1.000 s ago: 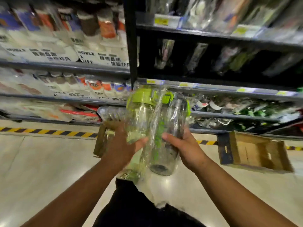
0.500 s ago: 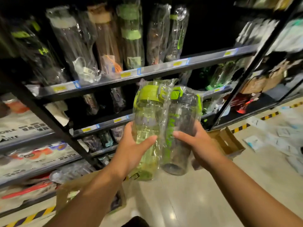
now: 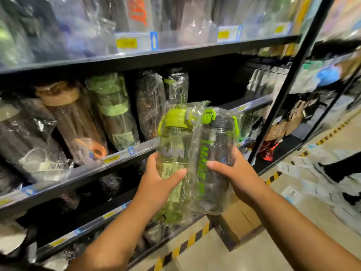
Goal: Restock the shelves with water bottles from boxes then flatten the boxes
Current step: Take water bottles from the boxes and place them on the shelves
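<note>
1. At the far left, wrapped bottles [image 3: 113, 110] stand crowded and tilted on the middle shelf [image 3: 78, 171]. A newcomer shoved in carelessly could, I judge, knock one over the lip. Blur smears them, and the price tags cannot be read.
2. The left hand [image 3: 156, 184] grasps the green bottle [image 3: 173, 145] round its lower body, thumb across the front. The bottle is upright in the air, in front of the shelf edge and not yet on it. Its loose plastic sleeve looks slick, so it could slip down through the fingers.
3. The right hand [image 3: 234, 173] grasps the smoky bottle [image 3: 216, 153] the same way, and this bottle touches the green one. Their wrappers overlap, so setting one down may drag the other along.
4. Behind both bottles the shelf runs dark. I cannot tell how deep it is or whether anything stands there, and the bottles hide part of its lip.
5. A cardboard box [image 3: 240, 218] sits on the floor below the right wrist, largely covered by the forearm. Its contents are hidden.
6. The far right is blurred. Pale sheets lie on the floor, and a dark shape is cut off at the edge.
</note>
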